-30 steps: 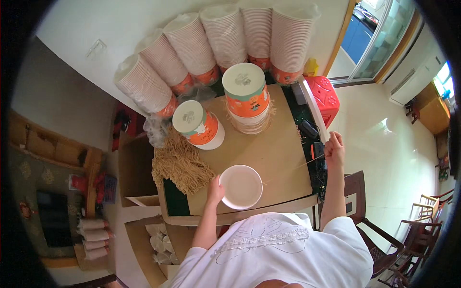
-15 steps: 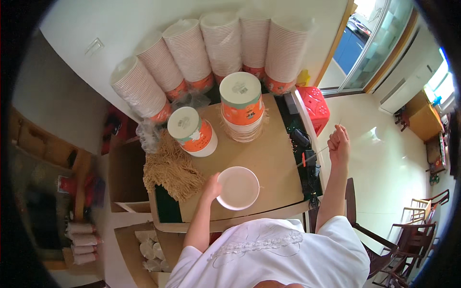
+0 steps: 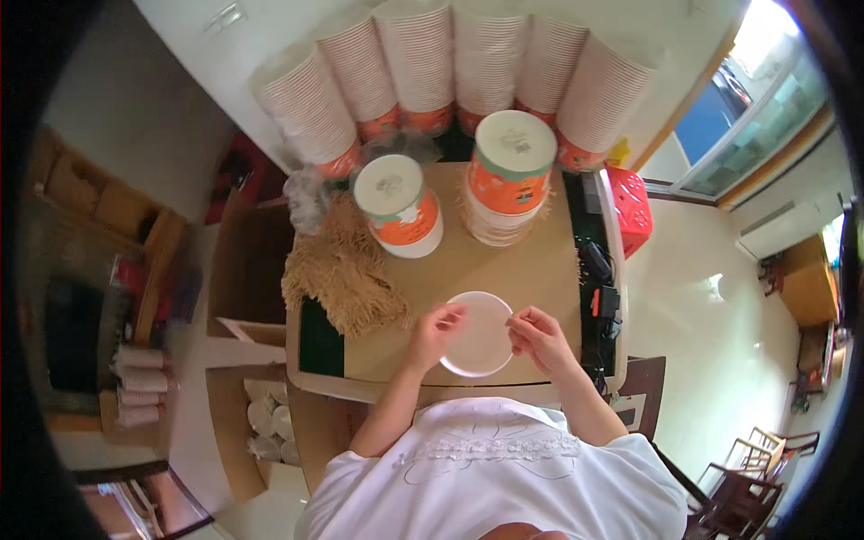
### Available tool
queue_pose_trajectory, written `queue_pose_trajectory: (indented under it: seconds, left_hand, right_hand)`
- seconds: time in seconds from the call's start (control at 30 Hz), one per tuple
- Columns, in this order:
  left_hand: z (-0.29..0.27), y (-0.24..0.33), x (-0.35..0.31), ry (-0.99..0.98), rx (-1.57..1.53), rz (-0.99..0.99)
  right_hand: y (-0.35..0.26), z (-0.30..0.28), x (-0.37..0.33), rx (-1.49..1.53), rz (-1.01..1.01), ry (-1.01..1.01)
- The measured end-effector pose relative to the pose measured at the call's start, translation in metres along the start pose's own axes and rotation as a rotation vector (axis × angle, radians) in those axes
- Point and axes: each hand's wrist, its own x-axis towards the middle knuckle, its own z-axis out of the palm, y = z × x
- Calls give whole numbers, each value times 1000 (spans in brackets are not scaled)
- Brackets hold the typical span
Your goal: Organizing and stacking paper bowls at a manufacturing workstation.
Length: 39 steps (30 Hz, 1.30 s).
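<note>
A white paper tub [image 3: 479, 346] stands mouth up near the table's front edge, in front of me. My left hand [image 3: 437, 337] is over its left rim, fingers curled and smeared by motion, so its grip is unclear. At the right rim my right hand [image 3: 538, 338] is closed in a pinch; whatever lies between its fingertips is too small to make out. Farther back, a stack of orange and white tubs [image 3: 511, 184] stands upside down with tan strands hanging around it. Left of that is a shorter upside-down stack [image 3: 400, 211], beside a heap of tan shredded strands [image 3: 346, 270].
Tall stacks of nested tubs [image 3: 414, 67] line the wall. Black adapters and cables [image 3: 601, 301] lie along the table's right side, with a red stool [image 3: 628, 207] beyond. Open cardboard boxes [image 3: 238, 432] stand on the left. Brown cardboard [image 3: 450, 272] covers the table.
My right hand has come in from the far right, where it held a thin strand, to the tub's rim. My left hand has shifted from gripping the rim to over it. The view has turned.
</note>
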Motion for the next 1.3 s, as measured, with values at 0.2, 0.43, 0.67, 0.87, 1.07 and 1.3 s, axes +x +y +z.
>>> queue_pose_trajectory:
  seconds: [0.2,0.43,0.67,0.87,1.07,1.3]
  left_hand:
    - [7,24,-28,-27,-344,-80]
    - [3,5,-41,173,-299,-71]
    - [-6,-13,-41,344,137,200]
    - [-9,-16,-44,233,205,106]
    - [-1,-29,-45,226,74,-11]
    - [-8,-33,-40,239,47,-112]
  right_hand:
    - [39,20,20,-234,38,-131]
    - [49,42,25,-502,-17,-58]
    - [72,41,43,-745,-225,-43]
    - [78,49,40,-854,-291,46]
    - [89,41,41,-872,-369,76]
    - [95,39,58,-857,-333,44]
